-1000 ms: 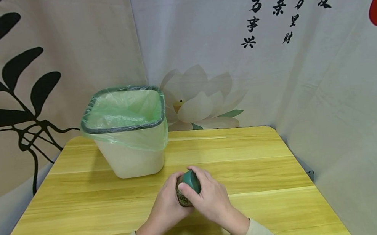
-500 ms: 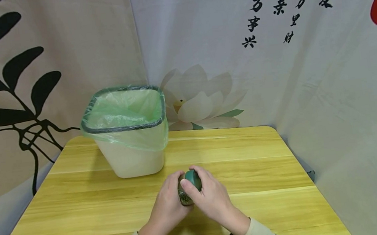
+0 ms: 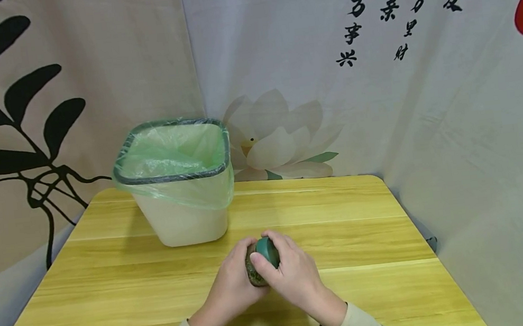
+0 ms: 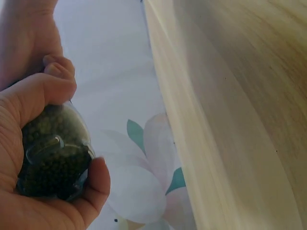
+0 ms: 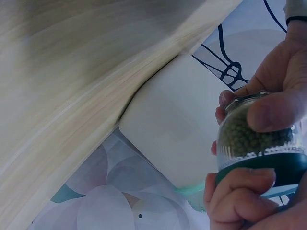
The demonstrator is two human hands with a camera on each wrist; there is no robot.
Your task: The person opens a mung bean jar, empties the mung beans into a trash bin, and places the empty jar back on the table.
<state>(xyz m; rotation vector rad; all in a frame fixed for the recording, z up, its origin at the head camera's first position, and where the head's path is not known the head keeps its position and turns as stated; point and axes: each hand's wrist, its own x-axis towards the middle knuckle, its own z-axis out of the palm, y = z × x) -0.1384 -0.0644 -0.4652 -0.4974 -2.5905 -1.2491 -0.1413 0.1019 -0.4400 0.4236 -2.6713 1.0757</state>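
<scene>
A small clear jar (image 3: 254, 274) of green beans with a dark green lid (image 3: 268, 251) is held between both hands, tilted, above the near middle of the table. My left hand (image 3: 232, 277) wraps round the jar's body; in the left wrist view its thumb and fingers curl about the clear jar (image 4: 57, 148). Round the lid, the fingers and thumb of my right hand (image 3: 294, 274) are curled. Beans show through the clear wall in the right wrist view, above the green lid (image 5: 268, 167). The palms hide part of the jar.
A whitish trash bin (image 3: 186, 224) lined with a green plastic bag (image 3: 174, 151) stands at the table's back left. The wooden table (image 3: 345, 228) has a rounded back right corner. Printed cloth (image 3: 286, 38) hangs behind and at both sides.
Both hands keep their hold on the jar and lid in nearly the same place. Only slight shifts of the jar and fingers show.
</scene>
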